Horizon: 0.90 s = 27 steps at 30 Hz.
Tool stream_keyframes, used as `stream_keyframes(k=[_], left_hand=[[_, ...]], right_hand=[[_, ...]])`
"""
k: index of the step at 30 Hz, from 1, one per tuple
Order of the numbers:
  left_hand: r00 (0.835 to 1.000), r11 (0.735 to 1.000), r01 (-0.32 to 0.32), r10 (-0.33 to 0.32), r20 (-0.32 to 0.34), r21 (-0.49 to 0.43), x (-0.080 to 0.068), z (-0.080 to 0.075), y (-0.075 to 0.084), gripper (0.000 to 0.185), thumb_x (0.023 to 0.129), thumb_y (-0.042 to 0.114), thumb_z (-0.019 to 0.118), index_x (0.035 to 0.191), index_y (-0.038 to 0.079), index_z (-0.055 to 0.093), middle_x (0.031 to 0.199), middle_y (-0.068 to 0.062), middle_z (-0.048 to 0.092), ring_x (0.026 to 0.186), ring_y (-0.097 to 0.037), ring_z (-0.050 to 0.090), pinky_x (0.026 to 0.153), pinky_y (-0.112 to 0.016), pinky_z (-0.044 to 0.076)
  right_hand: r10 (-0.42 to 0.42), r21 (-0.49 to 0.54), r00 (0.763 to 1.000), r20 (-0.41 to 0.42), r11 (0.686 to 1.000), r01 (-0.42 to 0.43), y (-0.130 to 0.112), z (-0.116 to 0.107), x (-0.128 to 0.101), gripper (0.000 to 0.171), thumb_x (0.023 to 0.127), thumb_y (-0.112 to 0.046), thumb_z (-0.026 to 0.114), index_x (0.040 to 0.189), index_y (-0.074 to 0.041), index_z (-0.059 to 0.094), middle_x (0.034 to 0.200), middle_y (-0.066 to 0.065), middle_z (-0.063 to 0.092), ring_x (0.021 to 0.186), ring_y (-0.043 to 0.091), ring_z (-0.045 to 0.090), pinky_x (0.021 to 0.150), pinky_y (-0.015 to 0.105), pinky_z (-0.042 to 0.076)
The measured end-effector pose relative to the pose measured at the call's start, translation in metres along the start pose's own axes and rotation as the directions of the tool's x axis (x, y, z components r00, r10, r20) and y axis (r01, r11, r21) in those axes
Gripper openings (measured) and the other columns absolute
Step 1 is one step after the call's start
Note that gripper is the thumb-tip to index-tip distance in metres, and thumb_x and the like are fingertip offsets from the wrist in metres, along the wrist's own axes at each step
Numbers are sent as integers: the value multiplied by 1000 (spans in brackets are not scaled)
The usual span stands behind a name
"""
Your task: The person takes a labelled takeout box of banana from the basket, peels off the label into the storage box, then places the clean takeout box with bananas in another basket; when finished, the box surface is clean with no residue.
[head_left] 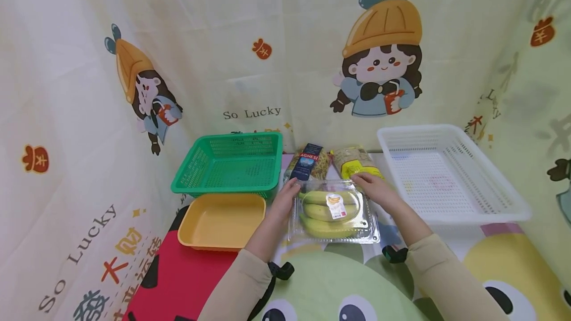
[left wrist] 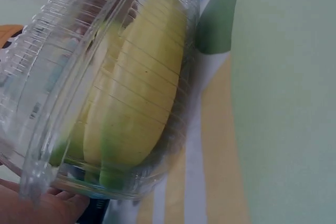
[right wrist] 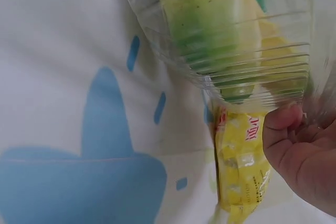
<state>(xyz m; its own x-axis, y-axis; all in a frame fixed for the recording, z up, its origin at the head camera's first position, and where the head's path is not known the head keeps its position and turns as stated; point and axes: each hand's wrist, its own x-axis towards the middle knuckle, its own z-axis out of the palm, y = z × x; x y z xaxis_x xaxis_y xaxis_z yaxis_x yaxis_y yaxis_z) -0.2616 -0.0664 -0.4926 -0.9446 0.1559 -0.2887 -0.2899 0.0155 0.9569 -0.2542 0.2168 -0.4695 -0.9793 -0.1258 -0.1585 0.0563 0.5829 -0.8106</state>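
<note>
Both arms wear long, close-fitting beige sleeves of soft, plain fabric that end at the wrists, leaving the hands bare: the left hand (head_left: 285, 199) and the right hand (head_left: 373, 187) carry no gloves, rings or watch. A black strap with a small black mount wraps each forearm just behind the wrist, over the sleeve.
</note>
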Motion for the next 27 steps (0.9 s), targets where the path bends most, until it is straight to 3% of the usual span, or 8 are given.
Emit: stream_keyframes(k=[4, 11, 19, 22, 27], left_hand=[[1000, 1000, 5, -5, -24, -9, 4, 1, -1, 53, 94, 33, 47, 143, 20, 33, 153, -6, 21, 142, -26, 14, 116, -46, 13], [998, 999, 31, -33, -55, -29, 12, 3, -4, 51, 91, 32, 51, 141, 25, 37, 151, -2, 25, 140, -23, 20, 115, -45, 19], [998, 998, -3, 7, -68, 55, 15, 4, -6, 34, 94, 36, 47, 125, 23, 56, 132, 0, 49, 131, -20, 36, 110, -43, 28], [997, 997, -14, 20, -77, 74, 15, 4, -6, 33, 94, 37, 47, 122, 23, 58, 126, 0, 54, 129, -21, 39, 109, -43, 29], [994, 998, -7, 13, -109, 57, 13, 5, -6, 34, 92, 39, 50, 121, 22, 59, 128, 2, 55, 130, -21, 39, 110, -43, 29]], right_hand=[[28, 34, 999, 18, 999, -29, 1, 0, 2, 60, 89, -58, 42, 129, -14, 50, 104, 14, 55, 82, 22, 51, 72, 35, 46], [41, -5, 999, 0, 999, -41, 4, 1, 5, 59, 91, -54, 43, 131, -11, 49, 116, 13, 55, 94, 24, 51, 75, 31, 45], [31, -67, 999, -5, 997, -32, 10, 2, 9, 56, 92, -52, 42, 128, -11, 51, 120, 14, 56, 96, 27, 52, 75, 35, 46], [4, -114, 1000, -13, 994, -5, 8, 1, 7, 55, 93, -50, 42, 128, -9, 51, 123, 17, 55, 104, 32, 53, 82, 42, 47], [-128, -213, 990, -58, 971, 113, -5, -5, 1, 50, 95, -39, 45, 129, -3, 49, 135, 23, 44, 115, 43, 48, 91, 53, 44]])
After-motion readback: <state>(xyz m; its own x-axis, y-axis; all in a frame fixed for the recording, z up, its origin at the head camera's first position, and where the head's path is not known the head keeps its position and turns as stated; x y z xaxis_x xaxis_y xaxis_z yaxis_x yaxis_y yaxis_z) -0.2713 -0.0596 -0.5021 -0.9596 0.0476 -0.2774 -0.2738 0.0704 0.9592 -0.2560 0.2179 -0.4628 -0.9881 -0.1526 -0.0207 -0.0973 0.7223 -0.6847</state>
